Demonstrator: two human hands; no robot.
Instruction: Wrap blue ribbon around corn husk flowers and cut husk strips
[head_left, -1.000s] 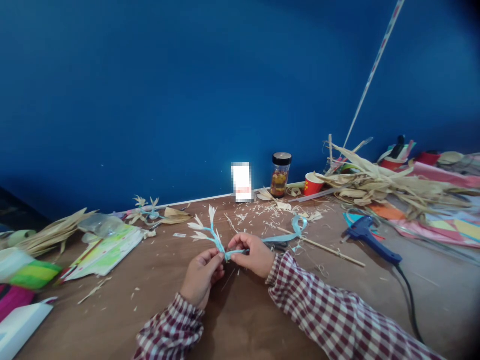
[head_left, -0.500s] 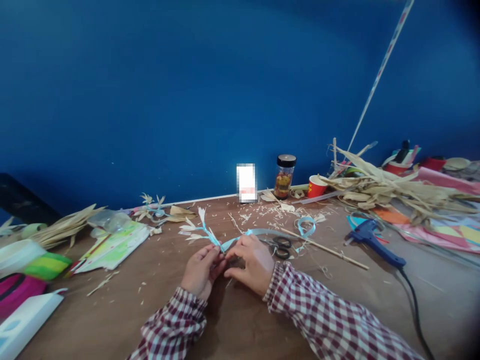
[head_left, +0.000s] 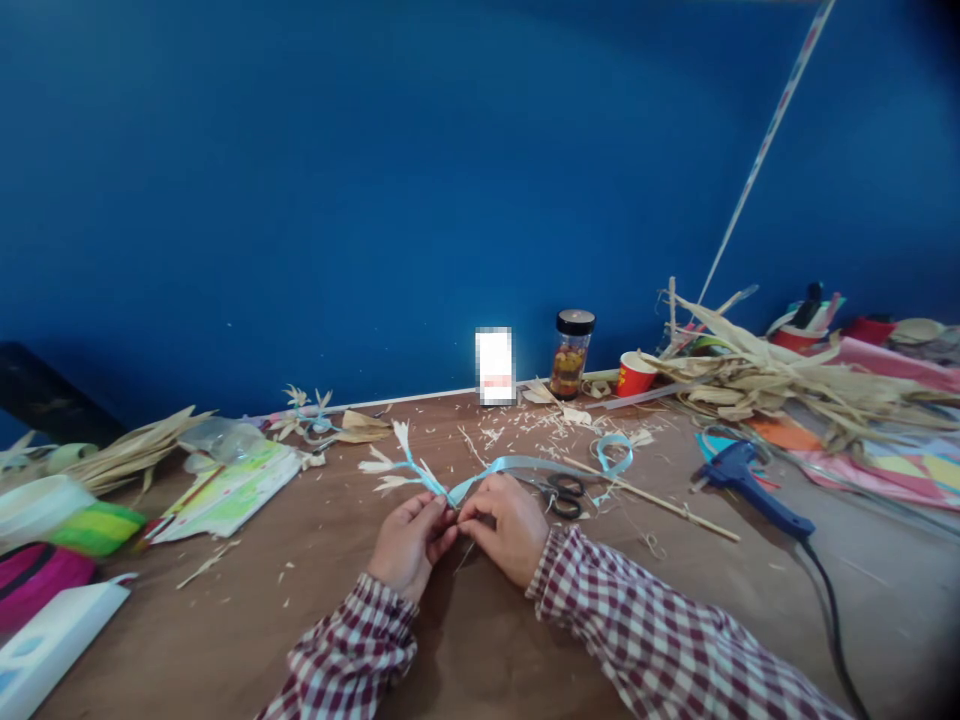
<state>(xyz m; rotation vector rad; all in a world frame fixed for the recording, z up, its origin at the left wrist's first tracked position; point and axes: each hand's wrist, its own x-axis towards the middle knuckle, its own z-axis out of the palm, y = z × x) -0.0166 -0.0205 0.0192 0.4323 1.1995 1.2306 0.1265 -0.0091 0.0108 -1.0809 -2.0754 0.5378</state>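
My left hand [head_left: 411,540] pinches the lower end of a small branch [head_left: 421,474] wrapped in light blue, its tips spreading into pale husk-like petals. From that joint a light blue ribbon [head_left: 517,464] runs right across the table into a loop. Close against the left fingertips, my right hand [head_left: 511,530] has its thumb and index finger pressed together. What sits between them is too small to make out, though a thin strand shows just below. Black-handled scissors [head_left: 564,496] lie just beyond the right hand, beside a thin stick [head_left: 675,508].
A blue glue gun [head_left: 754,490] with a black cord lies at right, before a heap of dried husks [head_left: 780,370]. A lidded jar [head_left: 571,355] and red paper cup [head_left: 636,374] stand at the back. A painted sheet [head_left: 232,490] and white power strip [head_left: 60,635] lie left.
My right fingers have come down off the ribbon and closed into a pinch beside the left fingertips. The branch has turned slightly in my left hand.
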